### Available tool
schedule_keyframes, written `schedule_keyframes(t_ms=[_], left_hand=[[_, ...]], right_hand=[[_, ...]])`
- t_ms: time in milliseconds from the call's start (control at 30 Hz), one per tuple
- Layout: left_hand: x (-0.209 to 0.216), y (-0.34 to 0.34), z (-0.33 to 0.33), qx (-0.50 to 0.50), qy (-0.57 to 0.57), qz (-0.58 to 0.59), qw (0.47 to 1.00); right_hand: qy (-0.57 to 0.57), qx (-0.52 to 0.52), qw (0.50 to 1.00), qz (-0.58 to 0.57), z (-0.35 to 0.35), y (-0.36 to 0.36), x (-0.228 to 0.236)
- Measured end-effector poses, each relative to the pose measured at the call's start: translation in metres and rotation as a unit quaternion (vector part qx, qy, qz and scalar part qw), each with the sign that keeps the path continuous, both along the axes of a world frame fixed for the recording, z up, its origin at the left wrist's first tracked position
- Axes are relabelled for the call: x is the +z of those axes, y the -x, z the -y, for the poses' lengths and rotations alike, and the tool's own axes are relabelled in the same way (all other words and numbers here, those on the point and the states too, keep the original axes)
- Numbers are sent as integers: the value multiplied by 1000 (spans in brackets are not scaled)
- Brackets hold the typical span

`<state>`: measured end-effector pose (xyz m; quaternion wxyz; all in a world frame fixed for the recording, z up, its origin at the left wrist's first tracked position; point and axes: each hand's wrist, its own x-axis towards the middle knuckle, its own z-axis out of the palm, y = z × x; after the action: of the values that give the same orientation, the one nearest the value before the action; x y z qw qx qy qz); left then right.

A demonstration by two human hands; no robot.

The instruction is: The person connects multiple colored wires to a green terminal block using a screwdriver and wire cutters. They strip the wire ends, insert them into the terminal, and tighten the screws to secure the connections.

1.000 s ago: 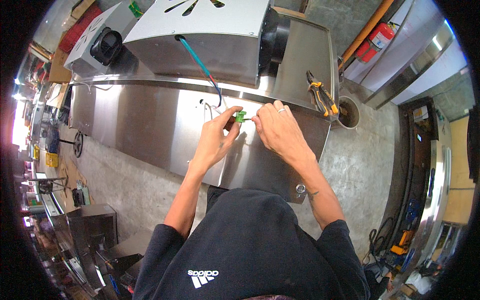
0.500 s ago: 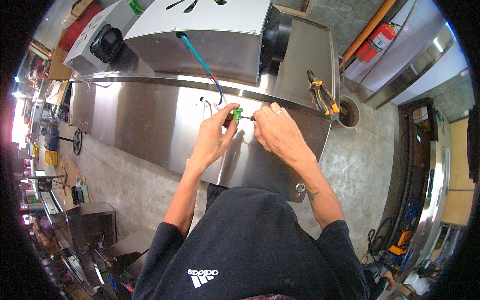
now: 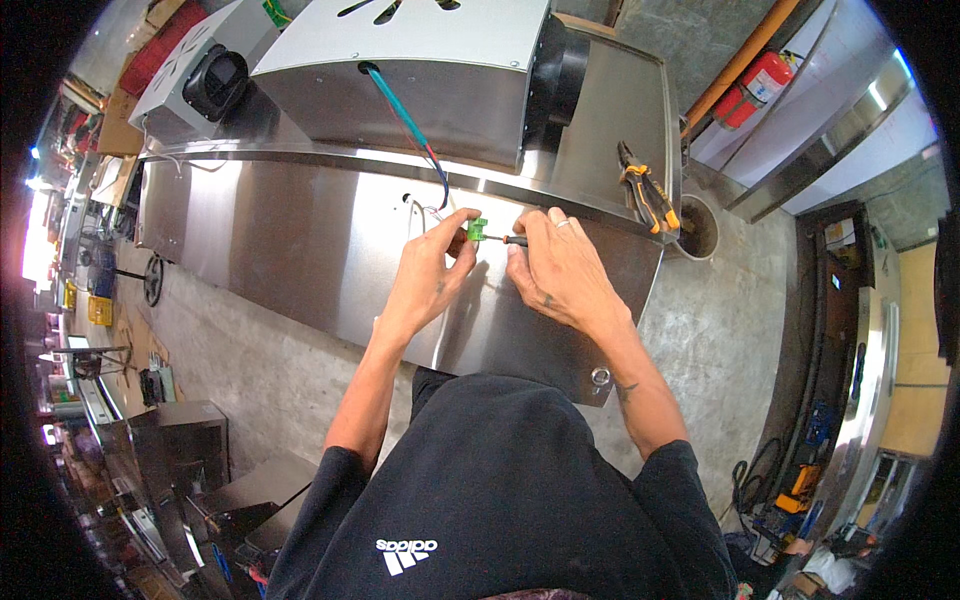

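You have the small green connector (image 3: 477, 229) up above the steel counter (image 3: 270, 235), a little in from that counter's far edge and right of the middle of its length. Your left hand (image 3: 432, 275) pinches it between thumb and forefinger, and your right hand (image 3: 562, 265) is closed around the dark handle of a thin screwdriver (image 3: 514, 240), whose shaft reaches the connector's right side; whether the tip sits in a screw slot is too small to tell. The connector looks like light, stiff plastic, so expect almost no weight but little to hold: it would likely twist or skid under the blade if your pinch loosened. Take it by its outer side walls, fingertips clear of the face the screwdriver meets, and press gently, since a small moulded body could crack or slip. The screwdriver should feel light and rigid; its handle, well back from the shaft, is the part to grip and turn. Pale wires (image 3: 418, 206) rise from a hole close to the counter's far edge toward your left hand; they look soft and bendy, so they could tug at the piece. Beyond, a teal-sleeved cable (image 3: 388, 92) hangs out of a metal housing (image 3: 440, 110), and pliers (image 3: 648, 190) lie along the right edge of the raised ledge (image 3: 610, 110), handles toward its near right corner.
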<state>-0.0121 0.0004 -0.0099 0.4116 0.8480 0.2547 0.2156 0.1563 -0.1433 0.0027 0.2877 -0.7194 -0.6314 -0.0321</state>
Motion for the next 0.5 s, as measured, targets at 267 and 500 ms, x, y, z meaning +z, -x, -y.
schedule_keyframes(t_ms=[267, 500], left_hand=[[-2, 0, 4, -18, -21, 23, 999], [4, -5, 2, -4, -6, 18, 1000]], right_hand=[[17, 6, 1000, 17, 0, -10, -8], [-12, -6, 1000, 4, 1, 1, -4]])
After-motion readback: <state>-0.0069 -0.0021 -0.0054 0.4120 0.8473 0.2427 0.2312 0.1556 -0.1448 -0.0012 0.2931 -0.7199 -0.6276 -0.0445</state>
